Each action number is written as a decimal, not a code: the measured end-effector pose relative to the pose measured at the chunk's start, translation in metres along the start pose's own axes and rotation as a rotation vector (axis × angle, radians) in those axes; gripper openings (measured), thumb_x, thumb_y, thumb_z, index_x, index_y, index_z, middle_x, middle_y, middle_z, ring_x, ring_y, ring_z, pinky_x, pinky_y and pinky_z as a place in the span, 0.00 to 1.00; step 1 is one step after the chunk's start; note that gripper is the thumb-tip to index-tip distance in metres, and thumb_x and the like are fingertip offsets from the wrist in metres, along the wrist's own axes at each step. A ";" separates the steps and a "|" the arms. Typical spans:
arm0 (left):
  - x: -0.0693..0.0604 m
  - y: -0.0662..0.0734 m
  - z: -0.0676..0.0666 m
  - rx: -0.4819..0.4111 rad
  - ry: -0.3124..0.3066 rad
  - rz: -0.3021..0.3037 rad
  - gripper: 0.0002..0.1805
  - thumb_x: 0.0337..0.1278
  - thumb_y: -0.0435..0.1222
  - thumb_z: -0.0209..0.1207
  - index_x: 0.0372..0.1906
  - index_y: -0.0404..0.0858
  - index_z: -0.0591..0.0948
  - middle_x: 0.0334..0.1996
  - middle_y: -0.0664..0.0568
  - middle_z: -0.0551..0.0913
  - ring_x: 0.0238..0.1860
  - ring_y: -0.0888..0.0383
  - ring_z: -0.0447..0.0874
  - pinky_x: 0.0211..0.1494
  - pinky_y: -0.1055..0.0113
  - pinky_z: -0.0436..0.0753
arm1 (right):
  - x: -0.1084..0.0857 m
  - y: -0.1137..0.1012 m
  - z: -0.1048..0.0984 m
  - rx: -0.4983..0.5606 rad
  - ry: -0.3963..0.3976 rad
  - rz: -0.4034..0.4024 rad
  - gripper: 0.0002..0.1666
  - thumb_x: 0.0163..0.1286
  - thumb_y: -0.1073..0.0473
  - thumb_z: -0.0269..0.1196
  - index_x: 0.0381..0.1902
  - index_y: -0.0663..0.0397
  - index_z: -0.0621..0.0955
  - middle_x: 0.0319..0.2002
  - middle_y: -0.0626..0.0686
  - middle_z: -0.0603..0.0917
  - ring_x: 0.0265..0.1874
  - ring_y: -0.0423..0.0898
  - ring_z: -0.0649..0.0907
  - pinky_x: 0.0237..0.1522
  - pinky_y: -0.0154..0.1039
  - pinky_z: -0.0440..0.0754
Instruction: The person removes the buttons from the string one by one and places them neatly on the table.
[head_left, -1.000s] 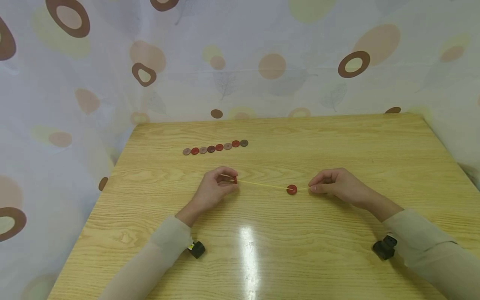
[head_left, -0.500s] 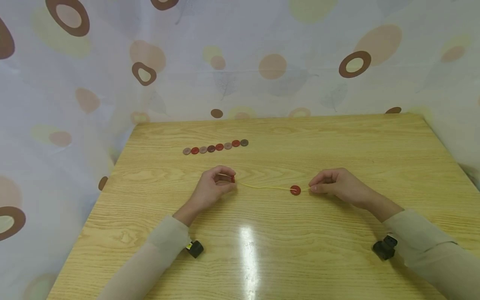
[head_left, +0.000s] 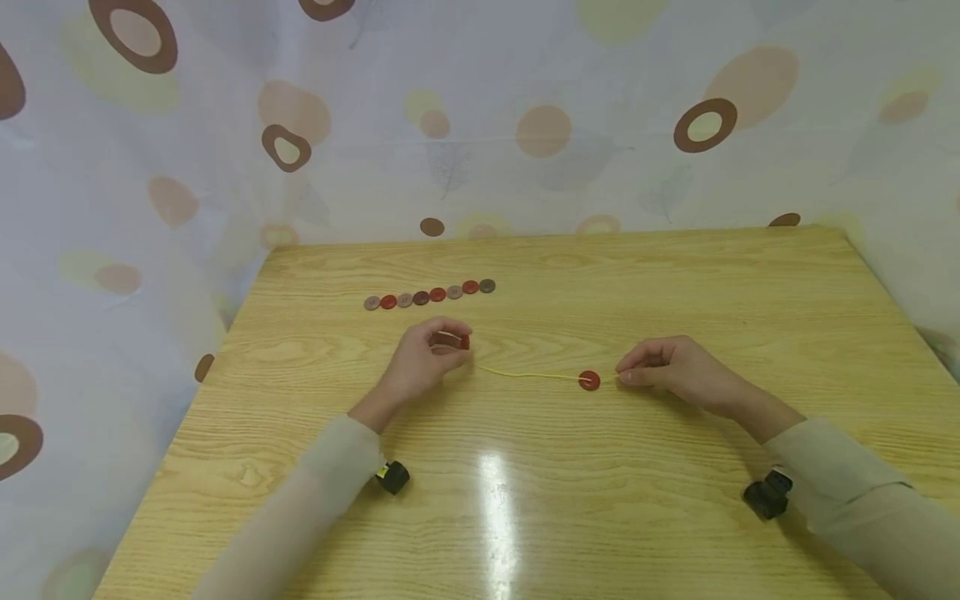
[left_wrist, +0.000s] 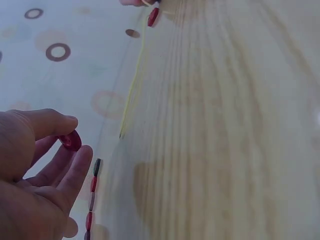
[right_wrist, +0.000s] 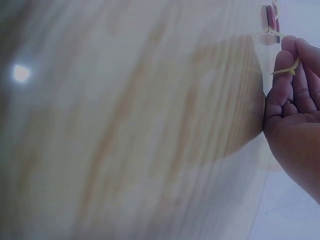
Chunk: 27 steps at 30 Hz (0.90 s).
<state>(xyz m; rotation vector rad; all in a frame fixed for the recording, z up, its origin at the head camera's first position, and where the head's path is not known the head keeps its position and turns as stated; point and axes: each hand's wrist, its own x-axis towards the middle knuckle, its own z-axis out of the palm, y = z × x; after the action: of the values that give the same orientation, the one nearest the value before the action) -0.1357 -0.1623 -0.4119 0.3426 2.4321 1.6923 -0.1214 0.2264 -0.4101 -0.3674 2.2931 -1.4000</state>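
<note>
Between thumb and fingers, my left hand (head_left: 423, 357) pinches a red button (left_wrist: 71, 141), held above the table. A yellow string (head_left: 517, 375) runs along the tabletop, its free end near the left hand but apart from it. Another red button (head_left: 589, 381) sits on the string near its right end, flat on the wood. My right hand (head_left: 682, 375) rests at the table and pinches the string just right of that button. In the right wrist view a knot (right_wrist: 292, 71) shows in the string's tail by the fingers.
Behind the left hand lies a slanting row of several buttons (head_left: 438, 294) in red, pinkish and dark tones. A patterned sheet (head_left: 480, 125) rises at the back and left of the wooden table (head_left: 637, 500).
The string first ran taut to the left hand, then went slack and came free of it. The left hand has since lifted slightly away with its red button. The right hand stays put.
</note>
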 end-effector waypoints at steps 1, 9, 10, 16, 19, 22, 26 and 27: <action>0.003 0.001 0.000 0.025 0.002 0.007 0.17 0.60 0.25 0.66 0.54 0.31 0.82 0.49 0.46 0.83 0.50 0.50 0.83 0.56 0.58 0.82 | 0.000 0.000 0.000 0.001 0.000 -0.001 0.14 0.69 0.55 0.68 0.46 0.59 0.86 0.46 0.56 0.87 0.41 0.44 0.82 0.40 0.36 0.79; 0.038 0.008 0.005 0.173 0.005 0.066 0.19 0.62 0.28 0.66 0.58 0.33 0.79 0.51 0.50 0.81 0.50 0.52 0.81 0.55 0.59 0.81 | -0.001 0.000 0.002 0.000 0.005 0.005 0.14 0.69 0.54 0.69 0.46 0.59 0.86 0.45 0.56 0.87 0.42 0.44 0.83 0.43 0.36 0.80; 0.043 0.008 0.006 0.183 0.005 0.075 0.19 0.63 0.28 0.65 0.58 0.32 0.79 0.51 0.49 0.80 0.50 0.52 0.81 0.55 0.59 0.81 | -0.001 0.000 0.002 -0.001 0.004 0.005 0.14 0.69 0.54 0.69 0.46 0.58 0.86 0.45 0.55 0.87 0.42 0.44 0.83 0.43 0.36 0.80; 0.083 0.014 0.021 0.314 -0.012 0.140 0.21 0.64 0.28 0.64 0.61 0.32 0.77 0.53 0.46 0.80 0.52 0.52 0.80 0.55 0.61 0.80 | -0.001 0.000 0.003 0.010 0.007 -0.002 0.14 0.69 0.56 0.69 0.45 0.59 0.86 0.44 0.56 0.87 0.42 0.44 0.83 0.44 0.35 0.80; 0.102 0.017 0.026 0.390 -0.017 0.137 0.21 0.65 0.28 0.63 0.61 0.34 0.76 0.53 0.46 0.80 0.52 0.52 0.79 0.56 0.61 0.79 | 0.000 0.001 0.004 0.015 0.012 -0.005 0.13 0.68 0.56 0.69 0.45 0.60 0.86 0.44 0.56 0.87 0.42 0.44 0.83 0.43 0.35 0.80; 0.114 0.018 0.028 0.428 -0.020 0.104 0.21 0.67 0.30 0.60 0.62 0.35 0.75 0.52 0.46 0.79 0.52 0.52 0.78 0.58 0.59 0.77 | 0.002 0.001 0.006 0.007 0.009 -0.010 0.13 0.68 0.55 0.69 0.45 0.59 0.86 0.45 0.55 0.87 0.43 0.44 0.83 0.44 0.35 0.80; 0.124 0.018 0.027 0.468 -0.022 0.063 0.21 0.67 0.33 0.59 0.63 0.38 0.74 0.52 0.48 0.79 0.54 0.51 0.78 0.60 0.57 0.76 | 0.004 -0.002 0.009 -0.009 0.008 -0.013 0.13 0.68 0.55 0.69 0.44 0.58 0.87 0.45 0.54 0.87 0.44 0.45 0.83 0.44 0.35 0.80; 0.126 0.018 0.026 0.481 -0.021 0.062 0.22 0.66 0.33 0.59 0.63 0.38 0.74 0.52 0.48 0.80 0.53 0.51 0.78 0.60 0.56 0.76 | 0.005 -0.003 0.010 -0.008 0.007 -0.014 0.13 0.68 0.55 0.69 0.44 0.58 0.87 0.45 0.55 0.87 0.44 0.45 0.83 0.43 0.35 0.80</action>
<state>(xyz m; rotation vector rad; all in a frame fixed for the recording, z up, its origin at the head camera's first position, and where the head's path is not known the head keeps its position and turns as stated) -0.2479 -0.0979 -0.4043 0.4926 2.8153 1.0917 -0.1209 0.2155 -0.4123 -0.3828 2.3070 -1.4010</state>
